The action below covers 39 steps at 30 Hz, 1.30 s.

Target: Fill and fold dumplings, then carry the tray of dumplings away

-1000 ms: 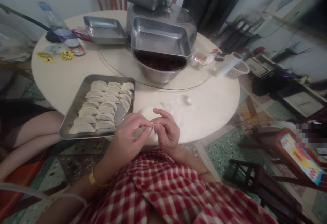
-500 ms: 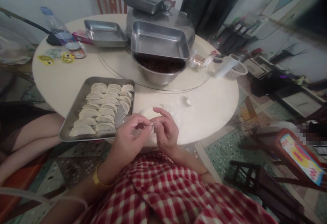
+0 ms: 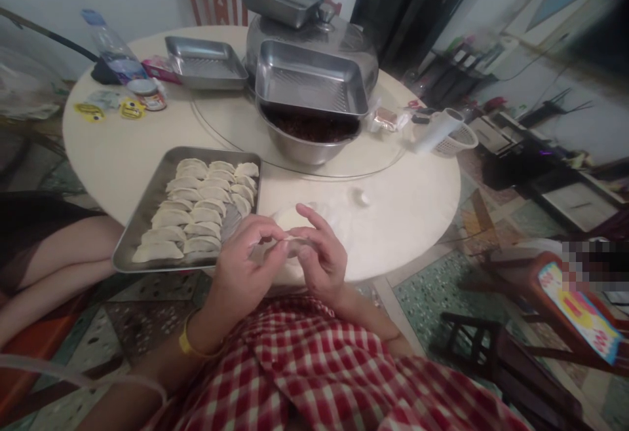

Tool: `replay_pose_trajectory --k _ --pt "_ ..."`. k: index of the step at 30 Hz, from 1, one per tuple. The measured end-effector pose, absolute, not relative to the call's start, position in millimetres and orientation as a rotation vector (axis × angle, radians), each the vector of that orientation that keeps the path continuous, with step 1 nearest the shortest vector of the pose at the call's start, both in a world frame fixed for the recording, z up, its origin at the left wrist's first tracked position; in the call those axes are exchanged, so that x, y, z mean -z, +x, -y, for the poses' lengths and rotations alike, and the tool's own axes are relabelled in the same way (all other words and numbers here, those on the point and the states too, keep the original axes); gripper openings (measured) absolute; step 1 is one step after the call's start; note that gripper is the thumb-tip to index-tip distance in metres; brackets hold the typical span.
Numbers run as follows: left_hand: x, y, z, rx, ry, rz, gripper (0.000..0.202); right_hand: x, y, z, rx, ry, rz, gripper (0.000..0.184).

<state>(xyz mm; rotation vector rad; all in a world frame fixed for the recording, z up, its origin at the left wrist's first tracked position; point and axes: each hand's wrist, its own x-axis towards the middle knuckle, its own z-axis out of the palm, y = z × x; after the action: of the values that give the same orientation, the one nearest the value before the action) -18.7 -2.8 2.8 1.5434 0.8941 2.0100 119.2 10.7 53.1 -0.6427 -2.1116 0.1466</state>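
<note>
the person's left hand (image 3: 249, 257) is pinching the near end of a thin, pale bit of dough (image 3: 296, 240) between thumb and forefinger. the right hand (image 3: 324, 255) is facing it, its thumb and fingertips closing on the other end while one finger is pointing up. the dough is hanging between the two hands, over the near edge of the round table (image 3: 407, 221); its full shape is hiding behind the fingers. just beyond the hands, a pale round patch is lying on the table, too blurred to name, and a small white lump (image 3: 362, 198) is sitting farther right.

beside the left hand, a metal tray (image 3: 128, 247) is holding dumplings (image 3: 201, 243) in three columns, the right one running shorter. farther back, a steel bowl (image 3: 312, 153) is holding a dark filling (image 3: 304, 128), and a pan (image 3: 309, 87) is tilting above it, against a lidded pot (image 3: 314, 37). a bottle (image 3: 118, 57) and a jar (image 3: 148, 95) are standing at the far left. another person's legs (image 3: 73, 247) are showing left of the tray.
</note>
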Motion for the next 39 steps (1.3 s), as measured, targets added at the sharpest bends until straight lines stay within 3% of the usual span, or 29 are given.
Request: replay_pose_trajectory --k 4,7,15,39 --pt "-3.1 -20.5 6.9 -2.038 1.457 -0.804 0.015 -52.8 125.6 -17.1 -0.443 -0.511 2.152 0.055" --pt "-2.7 -20.4 9.8 -2.040 1.466 -0.768 0.018 -52.8 127.3 -21.6 -0.669 -0.512 2.186 0.064" --pt "4.4 -15.3 7.5 -1.983 1.495 -0.807 0.018 -54.7 120.6 -10.6 -0.494 -0.640 2.115 0.031" --pt "-1.5 -37.2 13.1 -1.817 1.704 -0.859 0.010 -50.8 121.6 -5.4 -0.431 -0.776 2.008 0.014"
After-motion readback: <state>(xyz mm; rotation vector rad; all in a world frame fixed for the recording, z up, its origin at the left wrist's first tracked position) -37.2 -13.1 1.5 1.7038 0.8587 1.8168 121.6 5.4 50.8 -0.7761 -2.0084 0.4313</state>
